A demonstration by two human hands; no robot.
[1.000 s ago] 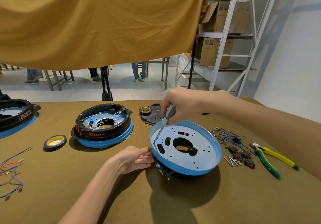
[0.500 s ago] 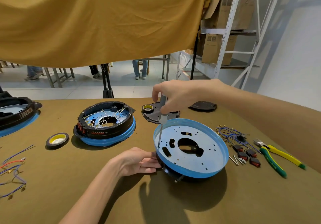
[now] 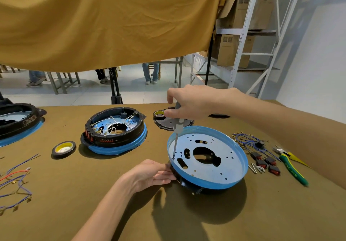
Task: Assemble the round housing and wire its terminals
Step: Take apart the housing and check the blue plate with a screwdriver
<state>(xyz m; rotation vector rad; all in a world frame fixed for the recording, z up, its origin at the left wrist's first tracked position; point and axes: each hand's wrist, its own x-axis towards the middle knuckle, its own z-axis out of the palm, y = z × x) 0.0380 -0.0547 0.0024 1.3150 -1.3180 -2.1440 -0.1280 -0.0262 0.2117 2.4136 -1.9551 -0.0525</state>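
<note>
Blue-rimmed metal, the round housing (image 3: 206, 158) sits just beyond my left hand (image 3: 149, 173), its perforated plate facing up and a black part showing under the near edge. My left hand rests against that near-left edge with fingers nearly straight, pressing rather than gripping; I judge this is to stop the housing turning or sliding while I drive a fastener. My right hand (image 3: 189, 104) hovers above the far-left rim, fingers curled round the grey handle of a screwdriver (image 3: 177, 138). I hold it close to upright so the tip meets a hole at the plate's left edge squarely; whether a screw sits there is too small to tell.

Below my right forearm lie spare screws (image 3: 256, 168), red rocker switches (image 3: 265, 163), a bundle of blue wires (image 3: 245, 140) with terminals, and green-and-yellow pliers (image 3: 292, 166), all within easy reach, which I take as staging for the wiring step to come. Beyond my left hand, further left, stands a wired housing (image 3: 114, 130), seemingly a finished example, with a tape roll (image 3: 63, 148) beside it. Loose coloured wires (image 3: 15, 181) lie well to the left of my left arm.

Olive-brown cloth covers the bench (image 3: 93, 212). An ochre cloth (image 3: 104, 22) hangs above its far edge; past my right hand a metal rack (image 3: 243, 35) holds cardboard boxes against a pale wall.
</note>
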